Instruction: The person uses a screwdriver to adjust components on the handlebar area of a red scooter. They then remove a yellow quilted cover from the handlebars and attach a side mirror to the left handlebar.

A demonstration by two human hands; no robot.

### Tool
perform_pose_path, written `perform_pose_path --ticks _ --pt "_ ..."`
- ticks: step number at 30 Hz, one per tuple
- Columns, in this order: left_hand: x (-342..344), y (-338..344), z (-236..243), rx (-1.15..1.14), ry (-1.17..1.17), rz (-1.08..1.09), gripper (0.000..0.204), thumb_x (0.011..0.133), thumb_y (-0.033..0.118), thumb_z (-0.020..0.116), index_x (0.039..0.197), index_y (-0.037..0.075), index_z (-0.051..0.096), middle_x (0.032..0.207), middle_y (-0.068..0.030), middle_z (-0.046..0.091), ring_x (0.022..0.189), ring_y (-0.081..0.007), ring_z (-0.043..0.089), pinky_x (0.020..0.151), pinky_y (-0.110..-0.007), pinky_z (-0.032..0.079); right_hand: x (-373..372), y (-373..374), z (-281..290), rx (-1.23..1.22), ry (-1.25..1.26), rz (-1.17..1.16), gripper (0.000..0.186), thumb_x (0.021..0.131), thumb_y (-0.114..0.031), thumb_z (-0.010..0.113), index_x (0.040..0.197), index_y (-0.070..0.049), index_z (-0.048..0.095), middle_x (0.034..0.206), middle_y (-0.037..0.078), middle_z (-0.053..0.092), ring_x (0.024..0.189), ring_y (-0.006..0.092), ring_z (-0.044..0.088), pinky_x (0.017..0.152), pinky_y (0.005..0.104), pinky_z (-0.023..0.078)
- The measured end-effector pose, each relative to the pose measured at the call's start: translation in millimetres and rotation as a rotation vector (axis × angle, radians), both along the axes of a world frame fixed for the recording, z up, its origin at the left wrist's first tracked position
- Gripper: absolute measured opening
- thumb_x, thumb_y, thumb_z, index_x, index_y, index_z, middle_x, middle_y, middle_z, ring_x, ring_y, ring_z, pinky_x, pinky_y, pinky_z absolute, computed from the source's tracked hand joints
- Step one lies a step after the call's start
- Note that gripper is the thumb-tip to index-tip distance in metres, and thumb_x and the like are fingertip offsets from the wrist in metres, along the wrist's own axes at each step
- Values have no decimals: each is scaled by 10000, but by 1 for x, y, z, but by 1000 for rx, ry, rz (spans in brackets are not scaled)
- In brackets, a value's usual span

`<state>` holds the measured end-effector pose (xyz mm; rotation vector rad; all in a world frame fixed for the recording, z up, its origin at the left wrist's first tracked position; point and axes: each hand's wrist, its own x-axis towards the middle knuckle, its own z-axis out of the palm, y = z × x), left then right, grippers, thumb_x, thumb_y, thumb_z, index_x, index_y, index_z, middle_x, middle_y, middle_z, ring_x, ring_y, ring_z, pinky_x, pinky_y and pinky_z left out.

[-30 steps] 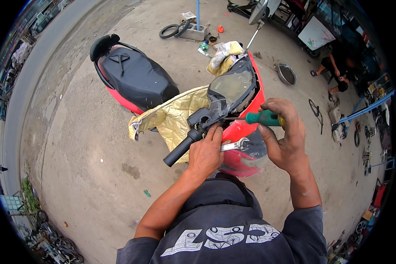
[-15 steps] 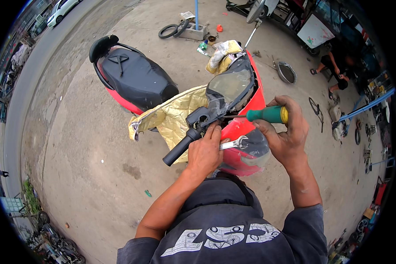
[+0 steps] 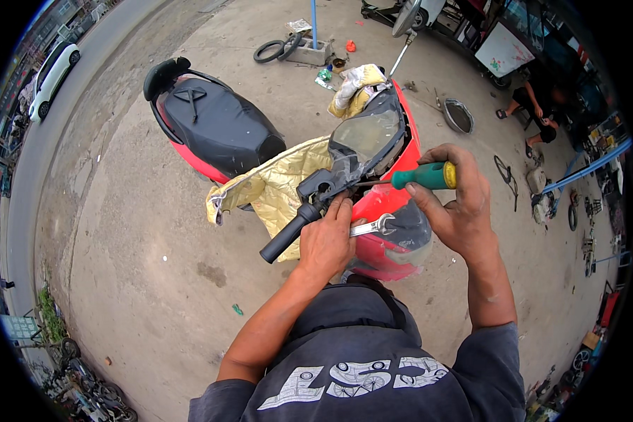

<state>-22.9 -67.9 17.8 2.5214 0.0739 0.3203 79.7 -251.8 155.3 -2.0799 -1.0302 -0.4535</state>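
A red scooter point(image 3: 373, 212) with a black seat point(image 3: 214, 126) stands in front of me. My right hand point(image 3: 458, 205) grips the green-and-yellow handle of a screwdriver point(image 3: 411, 178). Its shaft points left, and the tip goes in among dark parts beside the handlebar, where I lose sight of it. Against the inner end of the black handlebar grip point(image 3: 288, 235) is my left hand point(image 3: 327, 241), fingers curled. A silver open-ended wrench point(image 3: 374, 226) sticks out from under that hand, its jaw toward the right; the rest of it is hidden. The instrument panel point(image 3: 368, 137) lies just beyond.
A padded yellow cover point(image 3: 278, 184) hangs over the scooter's front. On the concrete are black tyres point(image 3: 269, 50), a concrete block point(image 3: 308, 52) and a metal basin point(image 3: 458, 117). A person point(image 3: 538, 112) sits at the right. A road with a white car point(image 3: 54, 81) runs along the left.
The screwdriver and my right hand have shifted slightly to the left. My left hand stays at the handlebar with the wrench. The white car has moved nearer along the road.
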Motion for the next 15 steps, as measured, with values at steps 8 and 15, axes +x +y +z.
perform_pose_path --ticks 8,15 --pt "0 -1 2 16 24 -2 450 976 279 652 1315 -3 566 1438 -178 601 839 -408 730 694 -476 590 -2 -6 0 -49 -6 -64 560 739 -127 915 1180 2 594 985 168 682 859 323 707 727 395 552" --pt "0 0 3 13 13 -8 449 973 283 654 1306 -5 567 1445 -179 597 837 -409 729 690 -478 589 0 -1 -1 53 79 -42 560 757 -131 906 1205 2 598 992 170 686 857 307 714 744 375 561"
